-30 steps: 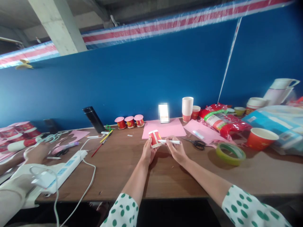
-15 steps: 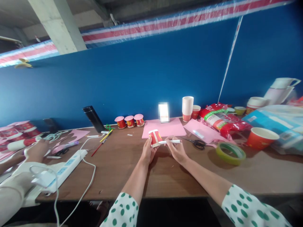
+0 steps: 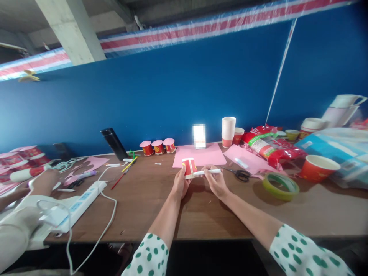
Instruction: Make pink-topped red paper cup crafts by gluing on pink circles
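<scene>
My left hand [image 3: 180, 183] is wrapped round a red and white paper cup [image 3: 189, 168], held tilted above the table's middle. A white pen [image 3: 208, 172] lies in the pinch of my right hand [image 3: 215, 181], its tip pointing left at the cup's lower rim. Whether the tip touches the cup I cannot tell. Just behind the cup is a stack of pink paper [image 3: 212, 155] on the table. Black scissors [image 3: 241, 175] rest to the right of my right hand.
A roll of yellow-green tape [image 3: 281, 187] and a red paper cup [image 3: 319, 168] stand at right. Three small red cups with pink tops [image 3: 158, 147] line the back, near a black bottle [image 3: 113, 144]. At left are a power strip [image 3: 83, 203] and a co-worker's hand [image 3: 47, 182].
Both of my hands stay almost in place, with the cup and the pen still held. The view has shifted very slightly.
</scene>
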A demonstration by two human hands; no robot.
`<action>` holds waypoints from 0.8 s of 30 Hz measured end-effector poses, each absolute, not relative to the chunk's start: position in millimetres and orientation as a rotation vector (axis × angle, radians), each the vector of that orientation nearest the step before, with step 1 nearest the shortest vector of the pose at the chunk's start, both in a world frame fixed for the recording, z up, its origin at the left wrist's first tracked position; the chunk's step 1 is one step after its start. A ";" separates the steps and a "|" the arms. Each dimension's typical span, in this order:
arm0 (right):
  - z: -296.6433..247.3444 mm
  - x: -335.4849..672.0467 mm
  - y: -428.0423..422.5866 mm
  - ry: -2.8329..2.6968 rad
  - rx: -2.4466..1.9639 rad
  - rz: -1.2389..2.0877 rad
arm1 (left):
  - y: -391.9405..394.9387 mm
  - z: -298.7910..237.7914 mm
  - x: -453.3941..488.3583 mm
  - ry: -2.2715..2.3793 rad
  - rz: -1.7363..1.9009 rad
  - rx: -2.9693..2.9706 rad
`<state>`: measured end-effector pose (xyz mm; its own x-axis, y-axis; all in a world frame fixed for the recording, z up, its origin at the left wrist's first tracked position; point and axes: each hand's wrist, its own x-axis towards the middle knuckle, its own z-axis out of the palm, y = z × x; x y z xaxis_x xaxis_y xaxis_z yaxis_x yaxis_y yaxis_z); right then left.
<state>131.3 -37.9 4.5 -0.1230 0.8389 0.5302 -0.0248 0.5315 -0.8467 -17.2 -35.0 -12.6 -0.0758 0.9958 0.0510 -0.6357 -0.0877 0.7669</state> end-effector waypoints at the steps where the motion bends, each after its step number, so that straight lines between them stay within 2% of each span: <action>1: 5.5 131.0 -38.2 -1.519 -0.714 0.872 | -35.3 -12.3 -17.1 0.673 1.553 0.717; 24: 8.5 128.3 -41.7 -1.558 -0.730 0.911 | -36.4 -11.4 -14.8 0.681 1.561 0.739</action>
<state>128.3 -41.7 8.5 -0.1745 0.8456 0.5045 -0.0249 0.5084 -0.8608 -14.8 -36.4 -11.4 -0.0787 0.9939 0.0770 -0.6193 -0.1092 0.7775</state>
